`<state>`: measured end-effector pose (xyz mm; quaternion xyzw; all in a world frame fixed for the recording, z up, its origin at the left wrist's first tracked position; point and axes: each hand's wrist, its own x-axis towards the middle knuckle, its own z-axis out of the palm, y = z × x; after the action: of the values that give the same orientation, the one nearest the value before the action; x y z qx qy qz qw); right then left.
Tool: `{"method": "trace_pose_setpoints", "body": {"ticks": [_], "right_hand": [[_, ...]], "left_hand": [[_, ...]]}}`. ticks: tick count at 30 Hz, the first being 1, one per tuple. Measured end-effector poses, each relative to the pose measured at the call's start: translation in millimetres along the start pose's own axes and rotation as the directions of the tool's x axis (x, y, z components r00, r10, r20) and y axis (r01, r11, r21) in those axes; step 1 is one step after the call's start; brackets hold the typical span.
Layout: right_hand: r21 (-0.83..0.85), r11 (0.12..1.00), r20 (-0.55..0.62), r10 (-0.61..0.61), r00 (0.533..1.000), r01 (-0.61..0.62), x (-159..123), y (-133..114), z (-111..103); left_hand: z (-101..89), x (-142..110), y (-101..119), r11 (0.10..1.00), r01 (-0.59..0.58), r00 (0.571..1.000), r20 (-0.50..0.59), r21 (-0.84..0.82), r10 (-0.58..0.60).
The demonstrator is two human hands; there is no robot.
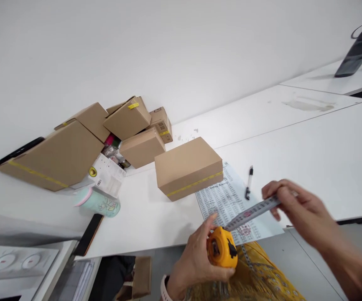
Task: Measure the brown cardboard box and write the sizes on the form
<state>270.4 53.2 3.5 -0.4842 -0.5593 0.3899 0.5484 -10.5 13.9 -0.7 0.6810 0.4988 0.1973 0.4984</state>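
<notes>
A yellow tape measure with a black button sits in my left hand, whose fingers wrap round its case. Its silver blade stretches out up and to the right. My right hand pinches the far end of that blade, above the table's front edge. Below the blade lies a printed sheet with rows of small text and a red stamp. A closed cardboard box with yellow tape along its side rests partly on the sheet. A capped pen lies on the sheet's right part.
Several cardboard boxes are stacked against the wall at the left. A mint tumbler and a white package stand before them. A dark bottle is at the far right. Below left, an open carton sits under the white table.
</notes>
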Motion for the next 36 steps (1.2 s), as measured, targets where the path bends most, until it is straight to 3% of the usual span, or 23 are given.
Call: {"method": "trace_pose_setpoints", "body": {"ticks": [2,5,6,8,10,12,14,16,18,20,22,23,25,27,28,30,31,34,36], "right_hand": [[-0.012,1.0,0.129,0.028,0.991,-0.027,-15,6,15],[-0.064,0.998,0.236,0.018,0.972,-0.003,-22,13,33],[-0.101,0.995,0.215,0.032,0.976,-0.011,-18,17,33],[-0.229,0.971,0.065,0.092,0.994,-0.075,0,32,24],[-0.429,0.884,-0.16,0.13,0.979,-0.187,26,54,7],[-0.633,0.718,-0.289,0.128,0.949,-0.29,55,78,-8],[-0.753,0.564,-0.3,0.163,0.94,-0.338,80,97,-14],[-0.843,0.449,-0.231,0.197,0.953,-0.297,98,109,-12],[-0.896,0.393,-0.129,0.212,0.969,-0.206,108,115,-8],[-0.894,0.42,-0.063,0.224,0.973,-0.154,111,117,-8],[-0.793,0.578,-0.048,0.253,0.966,-0.191,110,116,-15],[-0.673,0.704,-0.041,0.271,0.962,-0.227,108,115,-22],[-0.289,0.918,0.013,0.287,0.958,-0.271,102,108,-37],[0.085,0.965,0.066,0.242,0.968,-0.248,94,100,-49],[0.195,0.954,0.077,0.214,0.974,-0.225,90,96,-53],[0.259,0.946,0.05,0.186,0.981,-0.193,83,90,-55],[0.24,0.953,0.021,0.187,0.982,-0.187,80,88,-52],[0.132,0.974,-0.045,0.191,0.981,-0.184,77,89,-34],[0.091,0.974,-0.046,0.211,0.976,-0.206,78,95,-18]], "left_hand": [[4.3,4,4,0.999,-0.002,1.0,-0.029,-0.039,0.001],[4.3,11,12,0.993,-0.114,0.992,-0.055,-0.04,0.111],[0.6,14,15,0.985,-0.168,0.983,-0.085,-0.024,0.165],[-13.6,23,23,0.958,-0.28,0.937,-0.2,0.059,0.286],[-35.7,37,32,0.91,-0.343,0.843,-0.352,0.232,0.407],[-61.0,56,42,0.846,-0.287,0.733,-0.466,0.45,0.496],[-84.8,80,48,0.78,-0.109,0.668,-0.536,0.616,0.517],[-104.6,105,48,0.711,0.039,0.652,-0.557,0.702,0.514],[-120.3,128,43,0.67,0.115,0.661,-0.56,0.734,0.5],[-131.6,144,38,0.652,0.154,0.686,-0.555,0.742,0.47],[-135.3,152,35,0.626,0.195,0.671,-0.569,0.755,0.476],[-132.4,153,35,0.614,0.207,0.63,-0.584,0.762,0.512],[-113.7,151,34,0.607,0.159,0.494,-0.595,0.779,0.634],[-77.7,148,28,0.599,-0.041,0.394,-0.538,0.799,0.745],[-55.2,147,23,0.573,-0.196,0.409,-0.465,0.796,0.785],[-8.9,149,7,0.505,-0.51,0.54,-0.199,0.696,0.818],[11.5,151,-3,0.506,-0.585,0.606,-0.073,0.634,0.792],[49.4,162,-29,0.609,-0.512,0.805,0.091,0.606,0.586],[56.0,167,-41,0.655,-0.416,0.883,0.106,0.631,0.458]]}}
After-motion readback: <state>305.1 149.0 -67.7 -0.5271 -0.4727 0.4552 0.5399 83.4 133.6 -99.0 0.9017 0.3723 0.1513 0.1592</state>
